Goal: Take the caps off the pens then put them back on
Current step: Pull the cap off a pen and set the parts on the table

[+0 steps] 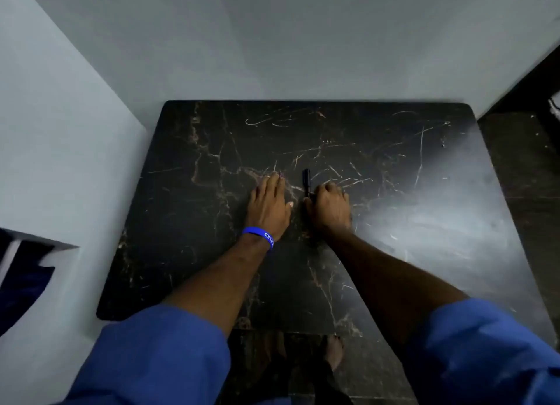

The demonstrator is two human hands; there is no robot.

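Nearest the camera, two blue sleeves frame the view, and bare forearms reach forward over the near edge of the black marble-patterned table. A blue wristband circles the left wrist. The left hand lies flat near the middle of the table, palm down, fingers together and stretched out; whether anything sits under it cannot be told. Just beside it, the right hand is curled into a loose fist around the lower end of a black pen, which sticks out beyond the knuckles toward the far edge. Beyond the table rises a pale wall.
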